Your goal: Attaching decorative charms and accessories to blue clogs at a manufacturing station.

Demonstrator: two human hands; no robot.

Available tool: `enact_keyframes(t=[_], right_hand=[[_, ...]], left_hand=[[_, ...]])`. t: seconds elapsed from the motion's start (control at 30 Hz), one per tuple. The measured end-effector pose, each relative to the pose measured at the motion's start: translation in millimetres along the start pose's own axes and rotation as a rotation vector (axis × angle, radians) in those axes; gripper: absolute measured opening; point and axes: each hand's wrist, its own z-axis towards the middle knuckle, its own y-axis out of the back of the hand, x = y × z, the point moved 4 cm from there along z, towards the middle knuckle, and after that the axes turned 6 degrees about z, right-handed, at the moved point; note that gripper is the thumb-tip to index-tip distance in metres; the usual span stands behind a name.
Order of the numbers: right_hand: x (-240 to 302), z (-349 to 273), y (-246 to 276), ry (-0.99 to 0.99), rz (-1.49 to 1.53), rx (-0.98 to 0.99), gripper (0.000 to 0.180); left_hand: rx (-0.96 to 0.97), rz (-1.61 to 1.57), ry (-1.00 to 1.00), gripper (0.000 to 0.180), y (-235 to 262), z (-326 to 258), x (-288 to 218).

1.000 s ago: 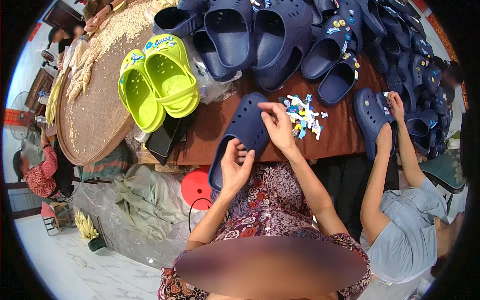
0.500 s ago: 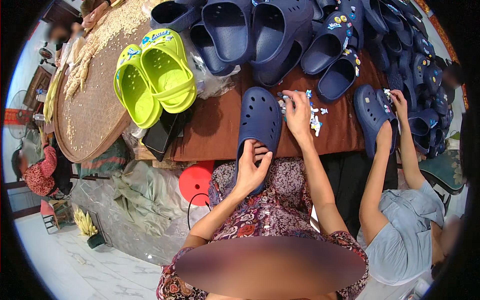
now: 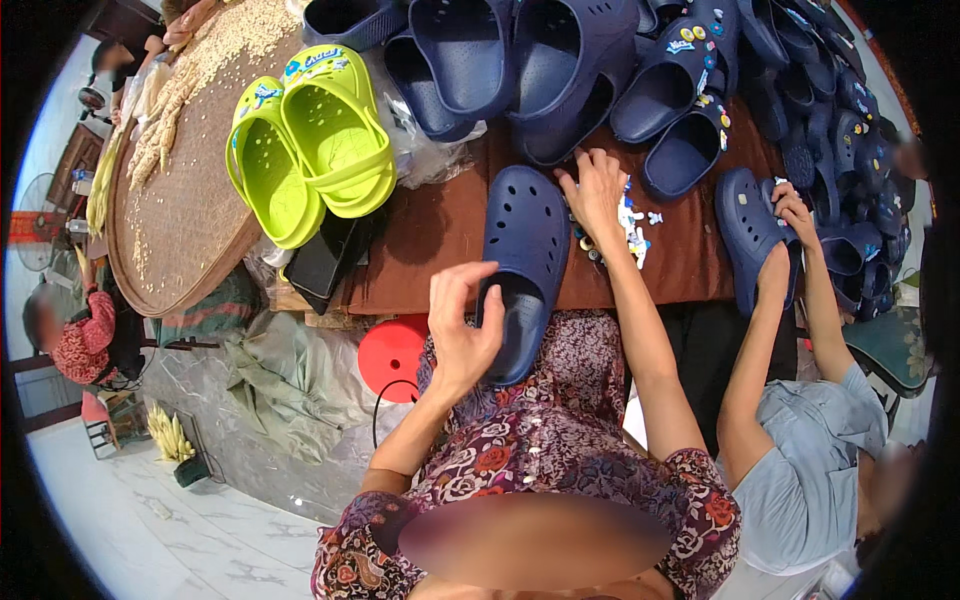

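Observation:
A navy clog [image 3: 524, 225] with round holes in its top lies toe-forward at the table's front edge, its heel over my lap. My left hand [image 3: 462, 335] is at its left side, thumb and forefinger curved and apart, fingertips by the rim of the opening. Nothing shows between them. My right hand [image 3: 598, 195] is just right of the clog's toe, over the brown cloth, fingers spread and bent downward, thumb apart. Beside and partly under that hand lies a small heap of white, blue and yellow shoe charms [image 3: 634, 225].
Lime-green clogs [image 3: 335, 150] with charms stand left, next to a round woven tray [image 3: 190, 220] with pale kernels. Navy clogs [image 3: 560, 70] line the back; more are piled right. A co-worker's hands [image 3: 795, 215] work on another navy clog [image 3: 745, 225]. A red stool [image 3: 392, 360] stands below.
My left hand has come out of the clog's opening to its left side. My right hand has moved slightly forward over the cloth. The co-worker's far hand has shifted down a little.

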Motion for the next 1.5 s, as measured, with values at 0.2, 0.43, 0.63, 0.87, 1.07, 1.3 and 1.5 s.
enact_keyframes(t=[0.2, 0.43, 0.63, 0.87, 1.07, 1.3, 1.5], right_hand=[[-4, 10, -1, -0.121, -0.045, 0.055, 0.034], [-7, -10, 16, 0.028, 0.006, 0.044, 0.021], [-6, -25, 35, 0.057, 0.075, -0.008, 0.021], [1, -35, 39, 0.074, 0.15, 0.06, 0.021], [13, -34, 36, 0.121, 0.069, 0.141, 0.019], [10, -31, 33, 0.108, 0.001, 0.162, 0.023], [14, -42, 50, 0.101, 0.181, 0.014, 0.022]], left_hand=[[0.016, 0.042, -0.007, 0.034, -11, 7, 19], [0.12, 0.038, 0.064, 0.04, -18, 4, 35], [0.051, 0.044, 0.012, 0.037, -11, 9, 18], [0.029, -0.151, -0.069, 0.025, -19, -16, 3], [0.278, -0.337, 0.155, 0.024, -52, -46, 20], [0.289, -0.866, 0.732, 0.034, -83, -27, 30], [0.293, -1.036, 0.884, 0.02, -85, -14, 33]])
